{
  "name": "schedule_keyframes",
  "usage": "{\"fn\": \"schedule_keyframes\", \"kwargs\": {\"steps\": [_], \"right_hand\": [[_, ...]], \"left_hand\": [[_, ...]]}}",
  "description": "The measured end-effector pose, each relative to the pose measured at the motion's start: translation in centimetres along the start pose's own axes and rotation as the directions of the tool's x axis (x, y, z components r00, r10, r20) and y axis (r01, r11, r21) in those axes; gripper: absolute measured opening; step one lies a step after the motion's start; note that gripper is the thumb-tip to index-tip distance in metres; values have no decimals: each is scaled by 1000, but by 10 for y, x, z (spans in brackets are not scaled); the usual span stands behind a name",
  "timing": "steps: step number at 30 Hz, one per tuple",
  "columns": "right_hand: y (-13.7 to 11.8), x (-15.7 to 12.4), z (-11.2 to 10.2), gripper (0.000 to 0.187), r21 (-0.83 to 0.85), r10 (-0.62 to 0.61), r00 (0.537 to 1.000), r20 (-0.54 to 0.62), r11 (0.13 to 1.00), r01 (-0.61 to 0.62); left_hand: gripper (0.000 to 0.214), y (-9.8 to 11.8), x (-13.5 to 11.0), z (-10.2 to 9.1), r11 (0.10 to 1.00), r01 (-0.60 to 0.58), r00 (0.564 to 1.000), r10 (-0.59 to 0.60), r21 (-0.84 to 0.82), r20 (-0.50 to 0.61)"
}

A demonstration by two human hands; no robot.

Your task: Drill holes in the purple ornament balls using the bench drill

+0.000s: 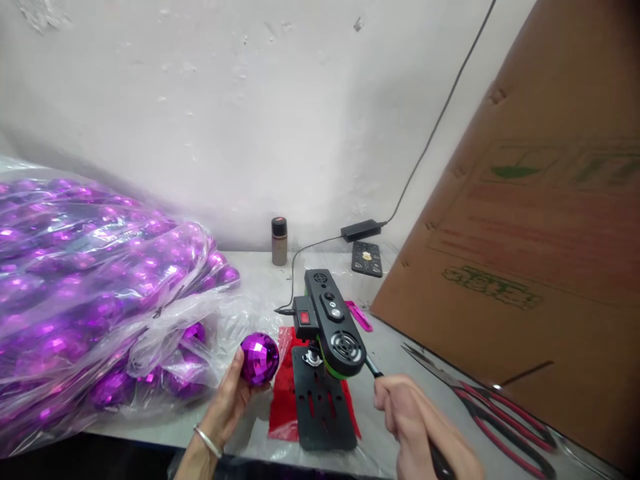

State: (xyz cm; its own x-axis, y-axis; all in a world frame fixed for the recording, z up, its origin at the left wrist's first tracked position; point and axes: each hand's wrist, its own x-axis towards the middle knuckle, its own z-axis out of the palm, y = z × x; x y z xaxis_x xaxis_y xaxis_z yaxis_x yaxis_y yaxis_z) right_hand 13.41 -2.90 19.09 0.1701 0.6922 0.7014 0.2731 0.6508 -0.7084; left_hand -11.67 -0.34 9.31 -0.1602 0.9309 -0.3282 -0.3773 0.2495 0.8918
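My left hand [235, 390] holds a shiny purple faceted ball [259, 359], fingers wrapped round its left side and underside. The ball is just left of a small black machine [334, 323] with round vents, a red switch [305, 317] and a slotted black base plate [326, 407]. My right hand [417, 417] is closed round a black handle [440, 461]. A metal rod [373, 365] runs from that grip up to the machine's right side; where it joins is hidden. Under the base plate lies a red sheet [284, 407].
A clear plastic bag [165, 327] full of purple balls fills the left. Large red-and-black scissors [500, 413] lie at right, beside a leaning cardboard box [525, 200]. Behind are a dark-capped bottle [279, 243], a power adapter [361, 231] with cable, a phone-like slab [367, 260] and a pink strip [360, 317].
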Motion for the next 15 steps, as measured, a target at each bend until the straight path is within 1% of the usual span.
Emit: {"fn": "schedule_keyframes", "kwargs": {"steps": [1,3,5,7,10,12,15], "right_hand": [[0,3,-1,34,3,-37,999,20,999,37],[0,7,-2,34,1,-94,995,31,996,94],[-2,8,-1,34,-12,-120,992,38,993,121],[-3,8,0,35,-26,-129,991,47,991,130],[-5,7,-1,35,-32,-124,990,63,991,127],[-5,7,-2,35,-27,-116,990,74,993,118],[-5,7,-3,34,-18,-120,990,80,992,122]], "left_hand": [[94,-10,-2,5,1000,-18,1000,18,23,19],[91,-28,-3,13,987,-102,994,96,123,49],[93,-44,-1,20,956,-179,983,163,233,84],[94,-56,-1,26,918,-212,976,183,335,118],[91,-68,-4,35,828,-255,967,206,499,152],[91,-75,-5,40,757,-301,954,245,581,176],[88,-83,-4,45,662,-408,911,337,629,237]]}}
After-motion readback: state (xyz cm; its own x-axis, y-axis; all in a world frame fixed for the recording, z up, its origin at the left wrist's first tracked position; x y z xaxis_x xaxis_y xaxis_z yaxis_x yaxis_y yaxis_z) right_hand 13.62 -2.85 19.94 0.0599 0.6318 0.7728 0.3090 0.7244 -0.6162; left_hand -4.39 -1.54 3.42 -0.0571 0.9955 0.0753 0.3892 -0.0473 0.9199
